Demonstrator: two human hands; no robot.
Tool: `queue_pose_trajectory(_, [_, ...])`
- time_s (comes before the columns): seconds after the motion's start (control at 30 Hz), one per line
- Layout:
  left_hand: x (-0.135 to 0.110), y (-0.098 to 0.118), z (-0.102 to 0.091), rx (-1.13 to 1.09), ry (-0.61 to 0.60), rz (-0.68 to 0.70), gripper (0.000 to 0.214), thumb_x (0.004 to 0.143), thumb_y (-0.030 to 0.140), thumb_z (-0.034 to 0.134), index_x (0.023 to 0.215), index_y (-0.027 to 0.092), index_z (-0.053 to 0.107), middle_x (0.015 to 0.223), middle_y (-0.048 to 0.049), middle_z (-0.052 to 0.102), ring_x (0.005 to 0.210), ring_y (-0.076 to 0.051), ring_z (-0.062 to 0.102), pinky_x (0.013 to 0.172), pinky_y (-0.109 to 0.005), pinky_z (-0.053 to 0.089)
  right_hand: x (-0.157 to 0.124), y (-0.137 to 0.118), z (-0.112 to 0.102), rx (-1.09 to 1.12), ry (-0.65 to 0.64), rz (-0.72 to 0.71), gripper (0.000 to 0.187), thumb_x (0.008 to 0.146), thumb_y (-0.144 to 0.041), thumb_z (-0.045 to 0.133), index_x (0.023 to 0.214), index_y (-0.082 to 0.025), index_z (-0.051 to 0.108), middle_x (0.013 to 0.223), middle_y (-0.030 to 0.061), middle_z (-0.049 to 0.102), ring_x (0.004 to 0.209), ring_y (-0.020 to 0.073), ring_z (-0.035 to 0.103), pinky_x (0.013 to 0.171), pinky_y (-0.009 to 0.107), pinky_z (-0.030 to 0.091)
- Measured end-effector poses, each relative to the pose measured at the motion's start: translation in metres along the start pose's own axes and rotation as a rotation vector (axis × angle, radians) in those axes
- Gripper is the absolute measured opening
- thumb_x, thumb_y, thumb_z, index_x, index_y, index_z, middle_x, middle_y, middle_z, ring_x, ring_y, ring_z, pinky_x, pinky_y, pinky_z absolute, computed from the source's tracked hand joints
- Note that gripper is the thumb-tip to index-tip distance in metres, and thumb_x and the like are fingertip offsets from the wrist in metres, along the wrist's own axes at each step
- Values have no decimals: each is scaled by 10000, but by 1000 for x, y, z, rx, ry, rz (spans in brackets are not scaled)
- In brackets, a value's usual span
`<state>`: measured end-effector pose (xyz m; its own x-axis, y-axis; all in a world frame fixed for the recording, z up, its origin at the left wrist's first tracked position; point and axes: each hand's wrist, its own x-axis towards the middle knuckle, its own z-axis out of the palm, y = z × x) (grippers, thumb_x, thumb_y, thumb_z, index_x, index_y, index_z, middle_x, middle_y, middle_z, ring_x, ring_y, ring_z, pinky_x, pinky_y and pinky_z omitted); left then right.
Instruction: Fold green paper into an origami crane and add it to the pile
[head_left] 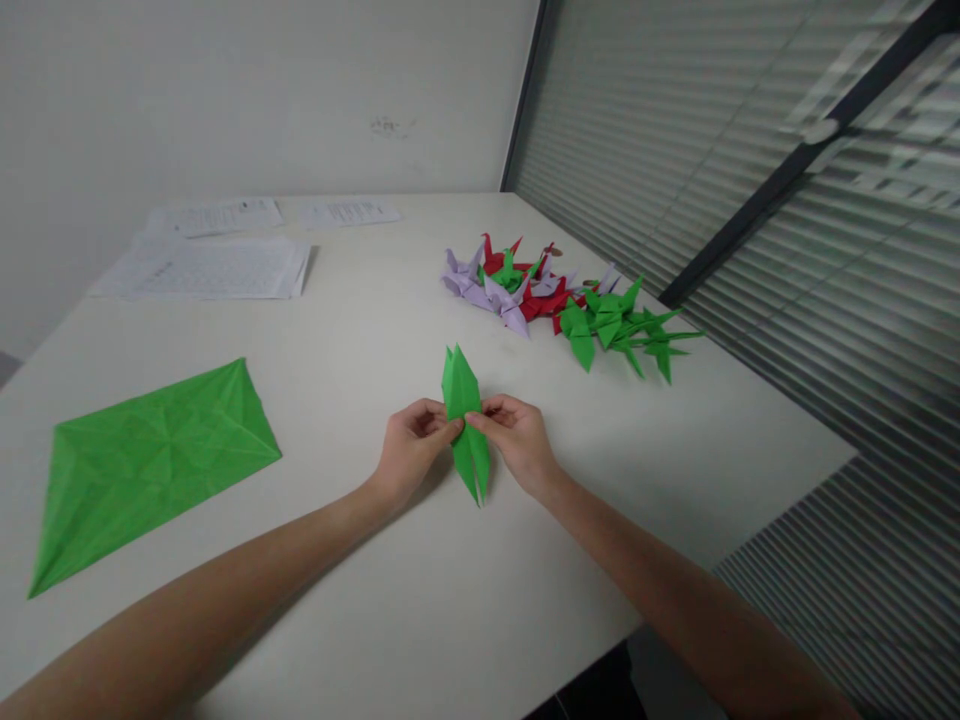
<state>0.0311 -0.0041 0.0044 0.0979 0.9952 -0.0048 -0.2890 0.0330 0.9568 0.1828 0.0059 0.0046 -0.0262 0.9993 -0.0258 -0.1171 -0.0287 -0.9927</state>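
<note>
A narrow, pointed piece of folded green paper [463, 390] stands over the white table [390, 330], long axis running away from me. My left hand [411, 450] pinches its left edge at the middle, fingers closed. My right hand [516, 436] pinches the right edge at the same height, fingers closed. Both hands rest low over the table near its front middle.
A large creased green sheet [150, 460] lies flat at the left. A pile of finished paper cranes in purple, red and green [562, 300] sits at the right, near the window blinds [750, 200]. Printed papers [210, 265] lie at the back left.
</note>
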Motion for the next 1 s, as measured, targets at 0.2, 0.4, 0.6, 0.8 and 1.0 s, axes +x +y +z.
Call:
queue_pose_trajectory(0.2, [1,1,0,-97,-5,-12,542,614,323,871,1031,202,547,587,90,580,531,-75,550,564,-194,450,0,-3,-1,93,-1,-18,465,568,-354,857,930,-238,589,700,-48,665,653,133,633,628,266,524])
queue_pose_trajectory(0.4, [0,4,0,72,-115,-63,401,633,420,848,860,117,715,726,-34,692,627,-131,606,614,-260,487,0,-4,-2,80,14,-9,416,560,-327,858,899,-216,645,673,-47,642,623,116,609,593,247,503])
queue_pose_trajectory(0.6, [0,-1,-4,139,-165,-84,429,726,539,751,755,112,724,730,-71,702,665,-170,607,657,-305,476,0,-4,-2,69,4,75,368,532,-372,875,779,-189,673,717,1,685,646,136,622,639,281,520])
queue_pose_trajectory(0.8, [1,-5,-4,105,-220,-95,450,740,555,739,824,113,714,770,-74,689,701,-177,596,696,-314,470,0,-3,-2,102,11,123,375,499,-375,893,728,-189,663,670,-13,675,605,124,601,595,262,490])
queue_pose_trajectory(1.0, [2,-4,-5,144,-185,-75,461,765,570,707,761,108,703,698,-50,652,645,-147,548,650,-280,431,-1,-3,-2,129,-10,156,375,508,-377,889,723,-176,657,636,-34,653,575,98,581,572,234,454])
